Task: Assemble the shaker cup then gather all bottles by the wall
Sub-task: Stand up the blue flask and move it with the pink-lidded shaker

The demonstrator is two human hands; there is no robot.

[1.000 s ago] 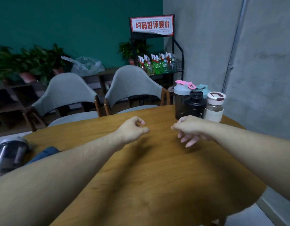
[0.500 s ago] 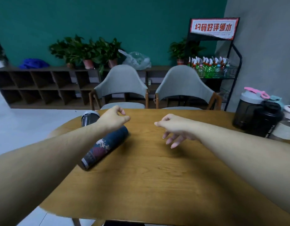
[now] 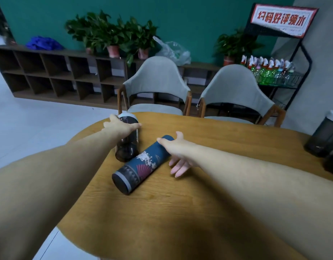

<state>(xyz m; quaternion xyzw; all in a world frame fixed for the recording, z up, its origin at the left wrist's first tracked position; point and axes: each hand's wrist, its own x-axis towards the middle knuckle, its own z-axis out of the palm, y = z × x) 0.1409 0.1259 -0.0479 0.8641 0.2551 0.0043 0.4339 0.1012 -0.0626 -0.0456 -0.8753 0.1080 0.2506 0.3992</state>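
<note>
Two bottles lie on their sides at the left of the wooden table [image 3: 208, 194]. A dark smoky bottle [image 3: 127, 147] with a white cap lies at the far left edge. My left hand [image 3: 118, 126] rests over its upper part, fingers spread across it. Beside it lies a dark blue flask [image 3: 141, 166] printed with a fan and waves. Over the flask's far end hovers my right hand [image 3: 178, 152], fingers apart, thumb touching the top. At the right edge by the grey wall stands a dark shaker cup [image 3: 325, 136], partly cut off.
Two grey chairs [image 3: 156, 81] [image 3: 235, 87] stand behind the table. A black rack [image 3: 280, 76] with spray bottles and a red sign stands at the back right. A low shelf [image 3: 55, 72] with potted plants lines the green wall.
The view swung left from the bottles by the wall to the two lying bottles. Both hands opened and reached forward, left onto the smoky bottle, right onto the blue flask.
</note>
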